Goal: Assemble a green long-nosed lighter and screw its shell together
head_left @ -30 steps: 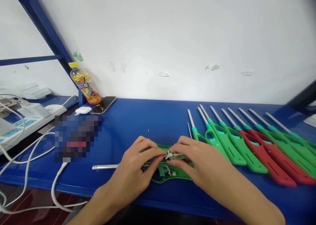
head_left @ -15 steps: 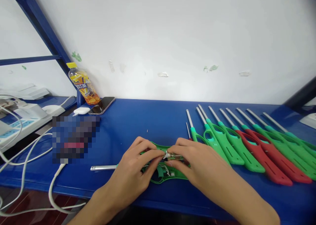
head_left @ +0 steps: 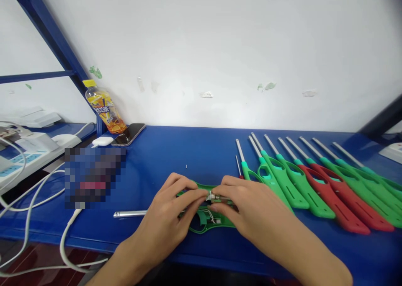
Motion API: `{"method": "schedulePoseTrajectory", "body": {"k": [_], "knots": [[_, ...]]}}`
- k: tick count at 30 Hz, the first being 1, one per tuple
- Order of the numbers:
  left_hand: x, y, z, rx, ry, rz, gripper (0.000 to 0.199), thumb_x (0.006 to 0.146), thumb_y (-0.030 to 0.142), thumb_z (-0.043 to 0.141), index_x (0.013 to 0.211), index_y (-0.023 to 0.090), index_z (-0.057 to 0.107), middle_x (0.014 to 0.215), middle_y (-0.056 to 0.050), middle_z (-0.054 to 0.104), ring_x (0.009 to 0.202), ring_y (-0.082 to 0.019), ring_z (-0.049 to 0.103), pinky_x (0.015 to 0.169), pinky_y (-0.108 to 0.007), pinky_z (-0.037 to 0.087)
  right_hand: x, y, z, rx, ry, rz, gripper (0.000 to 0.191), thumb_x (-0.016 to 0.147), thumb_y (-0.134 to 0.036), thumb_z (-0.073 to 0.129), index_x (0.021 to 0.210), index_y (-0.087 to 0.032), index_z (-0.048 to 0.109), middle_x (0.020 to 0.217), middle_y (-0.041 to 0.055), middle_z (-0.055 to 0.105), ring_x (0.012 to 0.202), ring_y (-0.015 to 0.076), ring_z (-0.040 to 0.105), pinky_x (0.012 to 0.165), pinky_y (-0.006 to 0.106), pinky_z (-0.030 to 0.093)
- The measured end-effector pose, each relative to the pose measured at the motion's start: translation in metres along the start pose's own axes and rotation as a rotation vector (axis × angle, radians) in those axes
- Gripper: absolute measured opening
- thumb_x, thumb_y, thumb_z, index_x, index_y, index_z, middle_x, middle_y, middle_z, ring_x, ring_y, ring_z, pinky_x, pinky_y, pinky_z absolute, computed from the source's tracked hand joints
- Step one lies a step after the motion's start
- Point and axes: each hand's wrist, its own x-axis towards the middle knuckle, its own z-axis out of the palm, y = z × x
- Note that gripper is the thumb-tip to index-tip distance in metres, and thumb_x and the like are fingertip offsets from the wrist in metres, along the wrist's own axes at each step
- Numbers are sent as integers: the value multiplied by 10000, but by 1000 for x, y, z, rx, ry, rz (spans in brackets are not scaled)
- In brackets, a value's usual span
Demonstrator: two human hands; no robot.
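Note:
An opened green gas lighter (head_left: 216,221) lies on the blue table, its white wires showing and its metal tube (head_left: 129,214) pointing left. Over its body, my left hand (head_left: 176,208) is closed, thumb and forefinger pinching a small whitish valve piece (head_left: 208,195). My right hand (head_left: 238,196) grips the narrow clear fuel tank (head_left: 223,199) joined to that piece, fingertips close to the left ones. Fingers cover much of the tank and the far half of the casing.
Several green and red gas lighters (head_left: 293,187) lie in a row at right, beside a thin screwdriver (head_left: 238,165). A tiny metal piece (head_left: 186,166) lies behind my hands. At left are a drink bottle (head_left: 106,110), a phone (head_left: 129,134), white cables (head_left: 64,235) and a power strip (head_left: 34,158).
The view has shifted slightly. My fingertips have moved a little at the valve piece, and both hands keep their grip over the opened lighter.

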Motion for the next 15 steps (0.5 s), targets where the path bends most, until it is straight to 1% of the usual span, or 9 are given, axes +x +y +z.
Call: {"method": "schedulePoseTrajectory", "body": {"k": [3,6,10,15], "knots": [[1,3,-1,-22,25,-46,202,999,28,663,1102,194,714,981,-12,699,928,-168,555,825,-283,500,0,2,-1,-5,33,-16,166,984,-177,735,837,-251,717,826,-35,648,672,176,611,571,339,255],[2,5,-1,-34,28,-71,172,993,29,667,1042,189,704,943,-3,704,914,-163,569,818,-273,499,0,2,0,1,60,-36,164,979,-172,740,837,-252,719,818,-37,675,690,180,634,576,334,263],[2,4,-1,-25,18,-48,163,1002,28,648,1043,180,691,951,-7,701,916,-163,572,836,-276,493,1,2,2,-2,78,-55,179,991,-174,726,831,-252,710,788,-40,727,713,202,674,588,340,264],[2,2,-1,-5,20,-11,156,1013,27,636,1052,174,675,966,-12,691,920,-160,568,846,-277,484,0,1,2,-35,79,-80,186,970,-181,751,807,-256,705,729,-36,715,664,210,654,576,342,247]]}}
